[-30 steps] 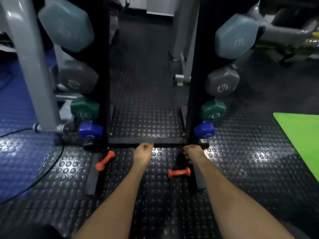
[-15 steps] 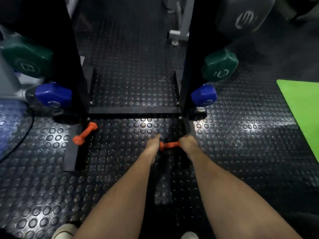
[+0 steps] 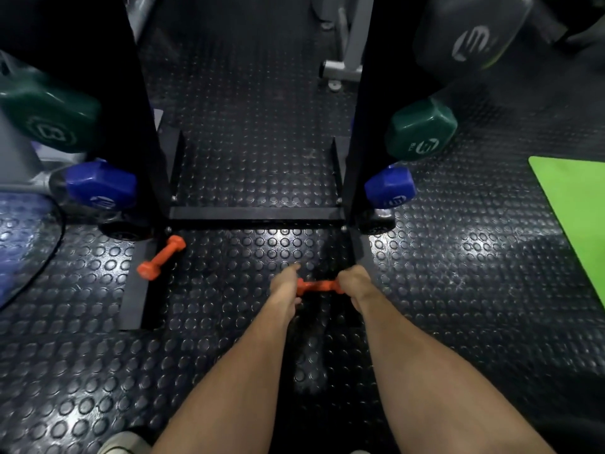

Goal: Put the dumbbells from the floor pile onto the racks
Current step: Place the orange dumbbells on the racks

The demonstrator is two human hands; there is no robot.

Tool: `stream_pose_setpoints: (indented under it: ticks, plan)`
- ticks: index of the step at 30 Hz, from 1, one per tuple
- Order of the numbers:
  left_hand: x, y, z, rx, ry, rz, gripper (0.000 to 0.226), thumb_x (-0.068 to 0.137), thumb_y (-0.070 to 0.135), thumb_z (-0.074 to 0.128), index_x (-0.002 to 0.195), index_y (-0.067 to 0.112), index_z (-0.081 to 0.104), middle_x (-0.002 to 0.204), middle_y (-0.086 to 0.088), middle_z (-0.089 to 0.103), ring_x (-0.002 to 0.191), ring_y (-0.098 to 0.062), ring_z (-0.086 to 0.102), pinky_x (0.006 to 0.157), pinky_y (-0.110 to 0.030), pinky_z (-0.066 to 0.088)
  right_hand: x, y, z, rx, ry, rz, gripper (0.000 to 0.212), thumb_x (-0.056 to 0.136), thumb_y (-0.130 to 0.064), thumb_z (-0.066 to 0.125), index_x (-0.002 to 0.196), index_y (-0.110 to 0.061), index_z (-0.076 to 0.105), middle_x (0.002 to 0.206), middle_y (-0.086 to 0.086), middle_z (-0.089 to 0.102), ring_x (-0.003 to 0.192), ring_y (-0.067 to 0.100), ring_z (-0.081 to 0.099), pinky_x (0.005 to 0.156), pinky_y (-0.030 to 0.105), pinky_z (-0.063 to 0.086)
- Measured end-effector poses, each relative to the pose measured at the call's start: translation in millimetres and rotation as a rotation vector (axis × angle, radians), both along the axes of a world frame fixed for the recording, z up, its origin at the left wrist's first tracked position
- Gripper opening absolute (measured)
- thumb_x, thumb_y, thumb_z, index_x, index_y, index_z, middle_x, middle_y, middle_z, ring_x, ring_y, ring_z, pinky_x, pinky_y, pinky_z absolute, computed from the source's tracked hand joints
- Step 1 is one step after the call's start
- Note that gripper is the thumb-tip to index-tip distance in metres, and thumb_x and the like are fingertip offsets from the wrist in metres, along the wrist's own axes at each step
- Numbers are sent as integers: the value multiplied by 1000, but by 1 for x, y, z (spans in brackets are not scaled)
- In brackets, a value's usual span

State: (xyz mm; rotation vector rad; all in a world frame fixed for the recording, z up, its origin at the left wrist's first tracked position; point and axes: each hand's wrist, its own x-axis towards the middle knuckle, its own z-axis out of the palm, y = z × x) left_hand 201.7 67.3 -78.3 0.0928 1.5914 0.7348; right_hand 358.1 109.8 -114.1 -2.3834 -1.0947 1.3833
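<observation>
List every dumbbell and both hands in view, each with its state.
Orange dumbbell between the hands: gripped at both ends, low over the floor.
Second orange dumbbell: lying loose on the floor by the rack's left foot.
Blue dumbbells: racked.
Green dumbbells: racked.
Grey dumbbell: racked.
Left hand: closed on one end.
Right hand: closed on the other end.

black studded rubber floor (image 3: 458, 290), green mat (image 3: 576, 204) at right, glare patches
</observation>
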Motion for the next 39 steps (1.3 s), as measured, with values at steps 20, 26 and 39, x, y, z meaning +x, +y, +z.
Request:
stream_pose_setpoints:
  ticks: [20,26,39]
  plan:
    - [-73,38,97,210,51,137,34,100,31,57,112,2,70,96,-15,71,74,-22,66,64,-34,58,-48,17,141,221,658,-86,14,98,-10,70,110,-11,76,96,5,76,90,16,69,77,22,50]
    - [-107,72,196,467,-22,126,35,107,31,48,116,3,68,94,-12,72,81,-21,65,74,-33,55,-63,41,263,394,704,319,17,95,-5,70,110,-12,75,91,0,76,87,10,70,87,26,54]
    - [-115,107,490,1173,29,-60,31,106,29,47,119,9,67,120,-21,73,101,-30,71,82,-37,56,-59,-3,548,1158,577,557,31,76,-10,76,106,-12,71,107,9,76,100,18,72,81,23,54]
